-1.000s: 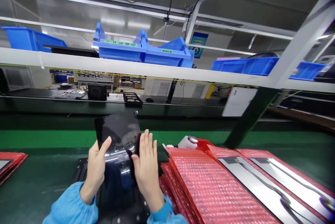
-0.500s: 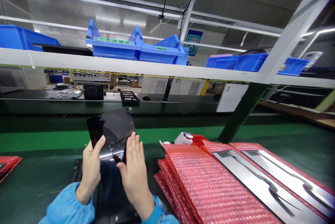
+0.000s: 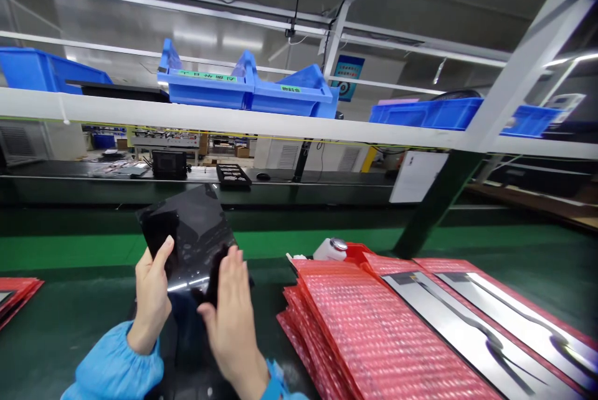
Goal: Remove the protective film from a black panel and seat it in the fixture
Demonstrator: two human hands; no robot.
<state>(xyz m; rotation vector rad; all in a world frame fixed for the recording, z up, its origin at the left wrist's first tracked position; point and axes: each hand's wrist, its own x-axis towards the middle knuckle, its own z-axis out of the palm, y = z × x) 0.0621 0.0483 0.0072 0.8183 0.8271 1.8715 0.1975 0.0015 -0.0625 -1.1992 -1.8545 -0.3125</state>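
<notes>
Shifted leftward since the earlier frame: glossy black rectangular panel (image 3: 191,250), along with left hand (image 3: 152,294) and right hand (image 3: 232,319). Now held raised and tilted between the two hands, upper edge beyond both sets of fingertips, reflective face toward the wearer.

Left hand: closed on the left edge, thumb across the face, fingers hidden behind. Right hand: flat and unclenched, fingers straight and together, thumb spread, set along the right edge; full extent of palm contact not determinable.

Step in hand, by judgement: supporting the panel aloft, left hand gripping, right hand steadying or pressing the opposite edge. For the next move, maintain the left grip, keep the right edge supported and limit contact with the glossy face.

Differences from the earlier frame: steeper slant of the upper edge; slightly wider gap between right hand and stack of red bubble-wrap pouches (image 3: 355,319); same hold by each hand.

Below the panel, between the wrists: dark flat fixture (image 3: 200,381), mostly hidden. Right of the right hand, past the pouches: silver-backed flat panel with grey ribbon cable (image 3: 448,331). Beyond the right hand: white bottle with metal cap (image 3: 329,252). Well left of the left hand: red bubble-wrap bundle (image 3: 23,291).
</notes>
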